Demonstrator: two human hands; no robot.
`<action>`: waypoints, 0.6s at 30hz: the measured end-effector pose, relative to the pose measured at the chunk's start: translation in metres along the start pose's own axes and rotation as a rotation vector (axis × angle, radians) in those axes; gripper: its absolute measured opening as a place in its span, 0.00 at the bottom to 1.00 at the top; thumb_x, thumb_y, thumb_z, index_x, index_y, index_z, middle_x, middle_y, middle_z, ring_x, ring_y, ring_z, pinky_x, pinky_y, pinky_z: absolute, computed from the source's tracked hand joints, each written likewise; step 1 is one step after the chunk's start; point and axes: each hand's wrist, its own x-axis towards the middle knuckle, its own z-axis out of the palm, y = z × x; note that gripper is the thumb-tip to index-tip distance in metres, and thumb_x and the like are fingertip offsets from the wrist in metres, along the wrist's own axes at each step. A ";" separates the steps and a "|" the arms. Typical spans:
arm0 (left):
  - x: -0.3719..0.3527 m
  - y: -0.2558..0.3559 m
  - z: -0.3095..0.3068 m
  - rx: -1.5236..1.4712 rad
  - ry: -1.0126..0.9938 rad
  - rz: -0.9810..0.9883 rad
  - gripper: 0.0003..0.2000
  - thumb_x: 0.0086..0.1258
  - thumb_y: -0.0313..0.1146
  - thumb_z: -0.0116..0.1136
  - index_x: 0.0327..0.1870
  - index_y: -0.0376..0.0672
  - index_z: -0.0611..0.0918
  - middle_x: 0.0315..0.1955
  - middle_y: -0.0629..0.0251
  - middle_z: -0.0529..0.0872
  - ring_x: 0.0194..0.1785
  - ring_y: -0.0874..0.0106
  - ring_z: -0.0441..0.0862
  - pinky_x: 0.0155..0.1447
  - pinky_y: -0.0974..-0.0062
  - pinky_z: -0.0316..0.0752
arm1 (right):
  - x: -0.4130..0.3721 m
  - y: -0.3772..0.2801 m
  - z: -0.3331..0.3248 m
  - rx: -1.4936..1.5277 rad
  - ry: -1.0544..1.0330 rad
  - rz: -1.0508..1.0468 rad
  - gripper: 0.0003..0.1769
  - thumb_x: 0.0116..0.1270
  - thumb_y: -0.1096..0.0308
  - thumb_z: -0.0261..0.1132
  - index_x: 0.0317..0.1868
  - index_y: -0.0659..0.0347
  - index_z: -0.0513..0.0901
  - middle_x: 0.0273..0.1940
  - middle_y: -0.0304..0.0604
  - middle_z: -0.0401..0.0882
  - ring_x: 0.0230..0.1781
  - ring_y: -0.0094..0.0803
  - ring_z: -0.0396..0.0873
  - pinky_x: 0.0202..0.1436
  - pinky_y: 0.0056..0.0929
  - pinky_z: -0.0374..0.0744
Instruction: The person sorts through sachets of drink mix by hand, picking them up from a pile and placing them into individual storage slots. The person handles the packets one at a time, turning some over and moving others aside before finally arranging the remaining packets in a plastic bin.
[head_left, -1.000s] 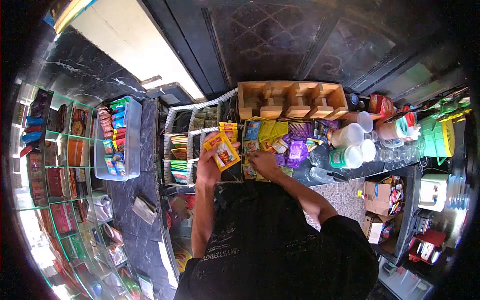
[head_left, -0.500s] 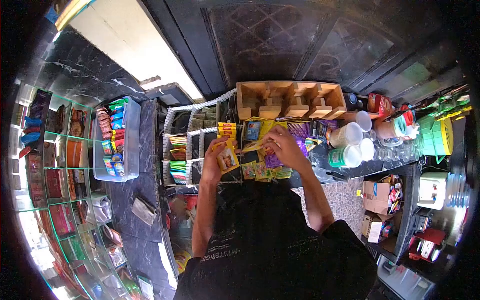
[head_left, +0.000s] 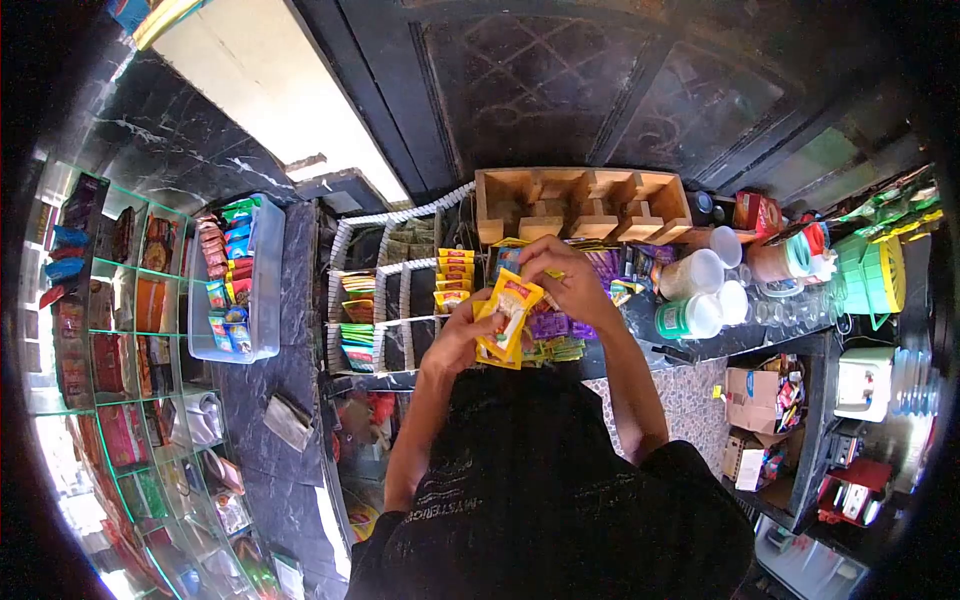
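Observation:
Yellow sachets [head_left: 512, 305] overlap in front of my chest, tilted. My left hand [head_left: 462, 335] is closed on their lower left side, thumb on the front. My right hand [head_left: 565, 285] pinches the upper right corner of the front sachet. Just left of them, more yellow sachets [head_left: 454, 270] stand in a row in a white-edged divided rack [head_left: 405, 268]. Beneath and behind my right hand lie purple packets [head_left: 550, 325] and green-yellow packets [head_left: 556, 350], partly hidden.
A wooden compartment box [head_left: 580, 180] stands behind my hands. Plastic jars [head_left: 690, 316] and a green basket [head_left: 862, 272] are on the right. A clear bin of packets [head_left: 262, 290] sits at the left, beside glass shelves [head_left: 130, 335].
My left hand has moved right with its yellow sachet, and both hands now meet at the overlapping sachets. More yellow sachets show in the rack.

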 end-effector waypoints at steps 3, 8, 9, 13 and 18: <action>0.001 0.003 -0.003 -0.046 0.079 0.000 0.18 0.71 0.29 0.68 0.59 0.38 0.78 0.48 0.64 0.87 0.48 0.73 0.87 0.52 0.73 0.83 | -0.001 0.009 -0.003 -0.095 0.071 0.052 0.10 0.63 0.82 0.66 0.43 0.61 0.84 0.49 0.45 0.83 0.52 0.40 0.83 0.55 0.36 0.80; 0.009 0.007 0.001 0.085 0.326 0.039 0.18 0.70 0.23 0.66 0.60 0.37 0.78 0.47 0.64 0.88 0.47 0.76 0.86 0.51 0.74 0.83 | -0.004 -0.010 0.002 -0.213 0.311 0.129 0.15 0.71 0.77 0.63 0.57 0.59 0.80 0.55 0.48 0.82 0.56 0.44 0.82 0.59 0.38 0.80; 0.011 0.006 0.003 0.141 0.326 0.093 0.18 0.69 0.21 0.65 0.59 0.36 0.78 0.47 0.66 0.88 0.47 0.75 0.86 0.50 0.75 0.83 | -0.003 -0.030 0.009 -0.113 0.235 0.088 0.17 0.74 0.71 0.62 0.61 0.59 0.79 0.60 0.50 0.80 0.61 0.46 0.80 0.65 0.42 0.76; 0.012 -0.002 0.007 0.153 0.166 0.258 0.20 0.68 0.21 0.65 0.61 0.34 0.77 0.47 0.65 0.86 0.48 0.74 0.85 0.50 0.75 0.82 | 0.002 -0.044 0.042 -0.165 -0.148 -0.088 0.27 0.79 0.53 0.57 0.73 0.54 0.73 0.74 0.53 0.68 0.78 0.51 0.64 0.79 0.61 0.57; 0.010 -0.017 -0.010 0.355 0.254 0.122 0.23 0.69 0.20 0.64 0.65 0.32 0.75 0.50 0.62 0.86 0.49 0.74 0.85 0.53 0.72 0.82 | 0.008 0.014 0.030 -0.779 -0.189 0.151 0.30 0.79 0.59 0.56 0.79 0.47 0.66 0.81 0.46 0.58 0.83 0.54 0.52 0.80 0.70 0.46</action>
